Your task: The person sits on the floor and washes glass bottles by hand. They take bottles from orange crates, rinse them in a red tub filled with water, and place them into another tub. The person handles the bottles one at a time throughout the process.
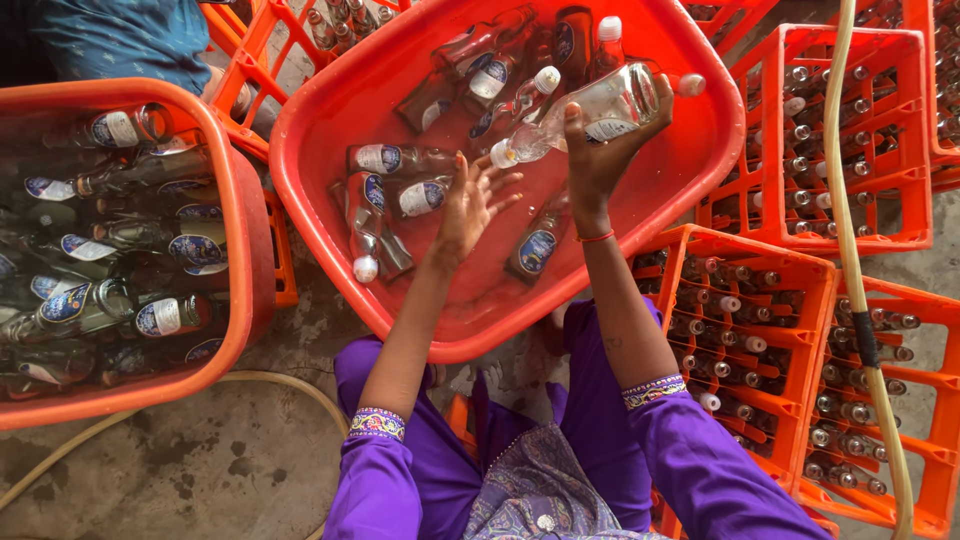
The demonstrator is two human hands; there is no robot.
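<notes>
A large red plastic wash tub (330, 120) sits at centre, filled with water and submerged clear glass bottles with blue-and-white labels (395, 160). A second red plastic tub (240, 230), at left, is packed with more labelled bottles under water. Orange plastic crates (800, 270) holding upright capped bottles stand at right and lower right, and a pale yellow-green hose (850, 200) runs down across them. Another person in blue patterned cloth (120, 40) is at upper left.

The right hand (600, 150) is raised over the centre tub, forearm running up from the purple sleeve, a thin red band at the wrist. Its fingers are curled round a clear glass bottle with a white cap (590, 110), thumb on one side and fingers wrapped over the other; the bottle lies tilted, cap end pointing lower left, held above the water near the tub's upper right.

The left hand (470, 205) is extended over the water just left of the right wrist. Its fingers are spread apart and slightly bent, holding nothing; whether the fingertips touch the water cannot be told. The nearest submerged bottles lie just left of it.
</notes>
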